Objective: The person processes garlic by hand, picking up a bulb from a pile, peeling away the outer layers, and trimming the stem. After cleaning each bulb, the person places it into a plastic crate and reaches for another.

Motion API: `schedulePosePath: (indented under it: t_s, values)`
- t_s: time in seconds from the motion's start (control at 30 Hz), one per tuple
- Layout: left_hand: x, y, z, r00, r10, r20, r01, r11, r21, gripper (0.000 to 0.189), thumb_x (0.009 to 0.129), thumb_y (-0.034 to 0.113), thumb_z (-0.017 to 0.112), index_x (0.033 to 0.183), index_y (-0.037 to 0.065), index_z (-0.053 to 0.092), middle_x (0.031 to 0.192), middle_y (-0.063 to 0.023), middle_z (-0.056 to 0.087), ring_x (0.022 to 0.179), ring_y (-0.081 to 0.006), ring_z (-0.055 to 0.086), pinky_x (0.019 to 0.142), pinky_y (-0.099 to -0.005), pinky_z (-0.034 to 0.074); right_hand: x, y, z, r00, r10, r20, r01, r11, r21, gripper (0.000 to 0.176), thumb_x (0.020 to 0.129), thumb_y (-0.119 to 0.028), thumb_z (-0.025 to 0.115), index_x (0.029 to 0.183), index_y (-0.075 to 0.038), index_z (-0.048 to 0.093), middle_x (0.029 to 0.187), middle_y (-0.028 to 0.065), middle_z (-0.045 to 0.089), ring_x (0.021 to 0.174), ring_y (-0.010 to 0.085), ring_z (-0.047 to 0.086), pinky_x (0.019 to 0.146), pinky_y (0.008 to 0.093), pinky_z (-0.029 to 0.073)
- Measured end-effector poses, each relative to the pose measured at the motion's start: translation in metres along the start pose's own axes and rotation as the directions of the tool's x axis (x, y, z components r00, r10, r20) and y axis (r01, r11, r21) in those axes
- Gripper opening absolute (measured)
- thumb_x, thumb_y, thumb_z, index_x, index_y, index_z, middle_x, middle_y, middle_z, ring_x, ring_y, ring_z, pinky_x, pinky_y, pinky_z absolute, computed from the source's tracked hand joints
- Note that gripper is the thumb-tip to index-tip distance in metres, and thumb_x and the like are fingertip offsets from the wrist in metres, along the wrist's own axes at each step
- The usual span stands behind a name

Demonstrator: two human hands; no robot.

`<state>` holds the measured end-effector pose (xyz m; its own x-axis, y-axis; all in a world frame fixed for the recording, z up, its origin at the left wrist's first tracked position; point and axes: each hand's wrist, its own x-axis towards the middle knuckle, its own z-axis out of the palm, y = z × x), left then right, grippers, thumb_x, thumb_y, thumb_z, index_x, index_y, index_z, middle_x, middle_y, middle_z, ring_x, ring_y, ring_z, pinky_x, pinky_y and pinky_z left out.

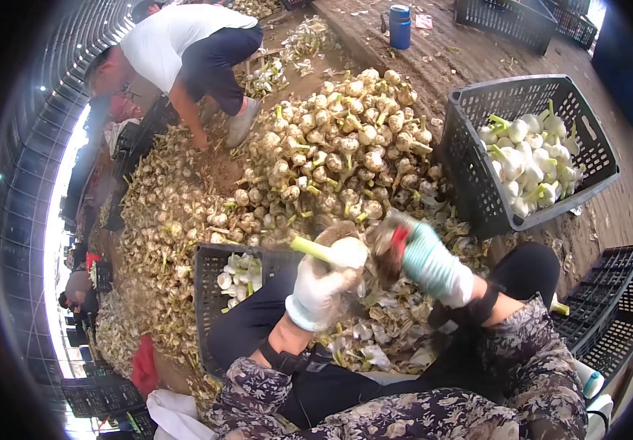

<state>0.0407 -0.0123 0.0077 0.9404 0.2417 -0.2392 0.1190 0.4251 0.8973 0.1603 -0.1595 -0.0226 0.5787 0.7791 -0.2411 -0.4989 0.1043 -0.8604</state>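
Your floral sleeves (404, 419) fill the bottom edge at 6 o'clock. Your left hand (316, 290), in a white glove, is clenched around a garlic bulb (347, 251) at centre, its green stem pointing to 9 o'clock. Your right hand (425, 258), teal-gloved and blurred, sits just beside the bulb at 3 o'clock; I cannot tell whether it grips anything. The garlic pile (331, 147) lies at 12 o'clock and a black crate (477, 192) of trimmed bulbs at 2 o'clock.

There are two garlic-filled crates, the right crate (470, 183) and the left crate (205, 293), one held garlic bulb (347, 253), one garlic heap (331, 147), one blue bottle (400, 26) and one bending person (177, 44).
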Motion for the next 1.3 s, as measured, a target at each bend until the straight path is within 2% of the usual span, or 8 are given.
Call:
schedulePosePath:
  t_s: [0.3, 0.33, 0.37, 0.43, 0.63, 0.7, 0.8, 1.3]
  values:
    - [0.004, -0.006, 0.001, 0.993, 0.082, -0.084, -0.065, 0.979, 0.196, 0.068, 0.083, 0.047, 0.057, 0.126, -0.004, 0.038, 0.111, -0.0103, 0.054, 0.101, -0.0180, 0.053, 0.087, -0.0316, 0.042, 0.000, 0.001, 0.007, 0.967, -0.022, 0.252, -0.051, 0.958, 0.281, 0.023, 0.082, -0.011, 0.061, 0.101, -0.004, 0.052, 0.081, 0.0037, 0.056, 0.069, 0.0098, 0.055, 0.055, 0.0230, 0.047]
    - [0.005, -0.006, 0.003, 0.993, 0.082, -0.083, -0.065, 0.978, 0.197, 0.068, 0.083, 0.047, 0.057, 0.126, -0.004, 0.038, 0.111, -0.0103, 0.054, 0.101, -0.0180, 0.053, 0.087, -0.0316, 0.042, -0.009, -0.019, 0.024, 0.988, -0.154, 0.005, 0.136, 0.854, -0.503, 0.015, 0.081, -0.007, 0.059, 0.094, -0.004, 0.052, 0.077, 0.0026, 0.055, 0.064, 0.0082, 0.052, 0.052, 0.0220, 0.043]
    - [0.007, -0.005, 0.003, 0.993, 0.097, -0.063, -0.092, 0.992, 0.084, 0.067, 0.085, 0.044, 0.055, 0.126, -0.006, 0.038, 0.107, -0.0091, 0.055, 0.096, -0.0157, 0.054, 0.083, -0.0287, 0.042, -0.001, -0.010, 0.012, 0.988, -0.156, 0.006, 0.138, 0.854, -0.501, 0.015, 0.081, -0.007, 0.059, 0.094, -0.004, 0.052, 0.077, 0.0026, 0.055, 0.064, 0.0082, 0.052, 0.052, 0.0220, 0.043]
    - [0.008, -0.002, 0.007, 0.993, 0.112, -0.046, -0.114, 0.993, -0.025, 0.065, 0.087, 0.042, 0.054, 0.125, -0.009, 0.038, 0.104, -0.0080, 0.057, 0.091, -0.0134, 0.054, 0.079, -0.0259, 0.043, 0.025, 0.017, -0.021, 1.000, -0.019, 0.004, 0.017, 0.941, 0.337, 0.015, 0.083, -0.010, 0.056, 0.095, -0.001, 0.052, 0.070, -0.0009, 0.053, 0.060, 0.0102, 0.053, 0.053, 0.0230, 0.043]
    - [0.007, -0.006, 0.000, 0.948, 0.127, -0.291, -0.130, 0.991, 0.007, 0.053, 0.090, 0.032, 0.054, 0.128, -0.002, 0.042, 0.106, -0.0063, 0.058, 0.096, -0.0119, 0.055, 0.081, -0.0238, 0.044, 0.029, 0.051, -0.036, 0.990, -0.121, 0.076, 0.143, 0.836, -0.530, 0.022, 0.088, -0.022, 0.053, 0.101, -0.006, 0.058, 0.074, 0.0030, 0.059, 0.063, 0.0116, 0.057, 0.056, 0.0229, 0.046]
    - [0.009, -0.015, -0.001, 0.932, 0.134, -0.336, -0.130, 0.991, 0.033, 0.048, 0.089, 0.028, 0.056, 0.127, 0.000, 0.045, 0.106, -0.0043, 0.058, 0.092, -0.0099, 0.055, 0.077, -0.0215, 0.044, 0.000, -0.022, 0.010, 0.982, 0.190, -0.004, -0.190, 0.981, -0.041, 0.019, 0.086, -0.020, 0.057, 0.097, -0.005, 0.060, 0.077, 0.0024, 0.058, 0.062, 0.0128, 0.055, 0.055, 0.0251, 0.045]
    - [0.008, -0.009, 0.014, 0.869, 0.209, -0.448, -0.121, 0.969, 0.217, 0.047, 0.086, 0.024, 0.061, 0.124, 0.000, 0.047, 0.103, -0.0028, 0.058, 0.085, -0.0086, 0.054, 0.073, -0.0203, 0.044, 0.023, 0.025, 0.013, 0.895, -0.398, 0.202, 0.444, 0.840, -0.312, 0.022, 0.086, -0.023, 0.060, 0.096, -0.003, 0.059, 0.081, 0.0002, 0.059, 0.070, 0.0096, 0.052, 0.061, 0.0237, 0.043]
    - [0.004, -0.015, 0.015, 0.851, 0.161, -0.500, -0.198, 0.980, -0.021, 0.039, 0.086, 0.017, 0.062, 0.120, 0.002, 0.050, 0.099, -0.0021, 0.058, 0.079, -0.0079, 0.055, 0.071, -0.0203, 0.046, 0.012, 0.000, 0.026, 0.985, 0.120, 0.122, -0.116, 0.992, -0.047, 0.023, 0.089, -0.022, 0.054, 0.098, -0.001, 0.057, 0.077, 0.0049, 0.060, 0.068, 0.0142, 0.060, 0.057, 0.0265, 0.049]
